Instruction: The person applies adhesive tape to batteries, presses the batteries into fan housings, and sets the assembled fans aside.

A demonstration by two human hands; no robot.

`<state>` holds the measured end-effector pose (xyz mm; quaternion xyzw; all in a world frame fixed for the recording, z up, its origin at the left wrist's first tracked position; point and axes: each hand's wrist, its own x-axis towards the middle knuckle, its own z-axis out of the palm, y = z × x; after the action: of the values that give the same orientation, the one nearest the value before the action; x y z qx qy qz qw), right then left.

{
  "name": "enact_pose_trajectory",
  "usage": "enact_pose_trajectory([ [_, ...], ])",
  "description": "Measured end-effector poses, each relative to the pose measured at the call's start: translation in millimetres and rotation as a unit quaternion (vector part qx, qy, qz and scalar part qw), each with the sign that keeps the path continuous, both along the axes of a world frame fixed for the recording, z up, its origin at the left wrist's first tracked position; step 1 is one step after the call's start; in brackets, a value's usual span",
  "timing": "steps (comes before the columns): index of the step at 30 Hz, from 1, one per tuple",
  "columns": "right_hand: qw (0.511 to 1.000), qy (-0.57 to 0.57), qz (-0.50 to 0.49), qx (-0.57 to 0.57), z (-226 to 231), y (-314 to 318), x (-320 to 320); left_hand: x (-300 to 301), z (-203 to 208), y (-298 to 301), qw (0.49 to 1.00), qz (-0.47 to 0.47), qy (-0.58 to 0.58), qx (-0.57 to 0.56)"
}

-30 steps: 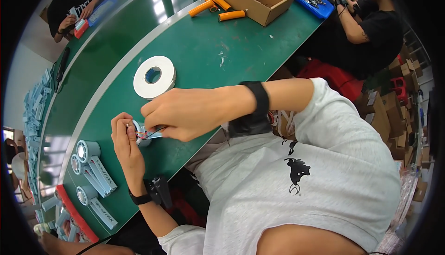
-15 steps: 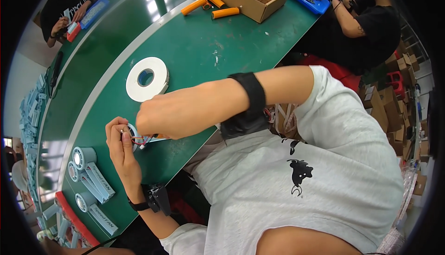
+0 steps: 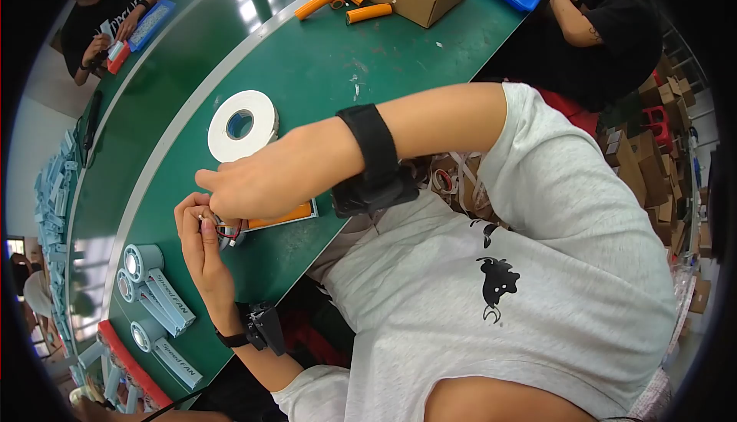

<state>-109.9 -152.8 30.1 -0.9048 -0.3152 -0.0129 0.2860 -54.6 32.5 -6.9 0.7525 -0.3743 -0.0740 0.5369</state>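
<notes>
My left hand (image 3: pixel 201 245) is closed round the round head of an opened handheld fan, with thin red and dark wires (image 3: pixel 229 231) and a small white plug showing at its fingertips. From the head, the fan's handle points right and holds an orange cylindrical battery (image 3: pixel 285 215) in its pale shell. My right hand (image 3: pixel 265 180) is bent over the fan with curled fingers, one knuckle raised to the left. It covers part of the fan, and what its fingertips grip is hidden. Just beyond lies a large roll of white tape (image 3: pixel 221 132).
Pale blue handheld fans (image 3: pixel 143 263) lie at the left near a red-edged bin (image 3: pixel 130 364). Toward the back are orange batteries (image 3: pixel 368 13), a cardboard box (image 3: pixel 430 9) and a blue tray (image 3: pixel 530 0) of small parts. Co-workers sit at far left and far right.
My right hand has shifted left and slightly up, with a finger now lifted. The orange battery in the handle has come into sight. My left hand keeps its hold.
</notes>
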Motion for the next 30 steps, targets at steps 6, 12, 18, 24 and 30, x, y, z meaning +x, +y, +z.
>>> enact_pose_trajectory([
  [6, 0.991, 0.118, -0.053, -0.026, 0, 6, -1, 1, -1, -3, 1.000, -0.002, -0.002, -0.002],
  [12, 0.981, 0.185, -0.050, -0.030, -9, 11, 12, -4, 0, -1, 1.000, 0.007, 0.000, 0.000],
  [18, 0.855, 0.259, -0.047, 0.446, -79, -7, -2, -2, -3, -2, 1.000, -0.007, 0.023, -0.010],
  [24, 0.897, 0.223, -0.131, 0.357, -68, 3, -3, -9, 36, -6, 0.989, -0.093, 0.117, -0.008],
  [30, 0.947, 0.028, -0.081, 0.310, -55, -10, -8, 8, 68, -12, 0.916, -0.063, -0.131, 0.375],
])
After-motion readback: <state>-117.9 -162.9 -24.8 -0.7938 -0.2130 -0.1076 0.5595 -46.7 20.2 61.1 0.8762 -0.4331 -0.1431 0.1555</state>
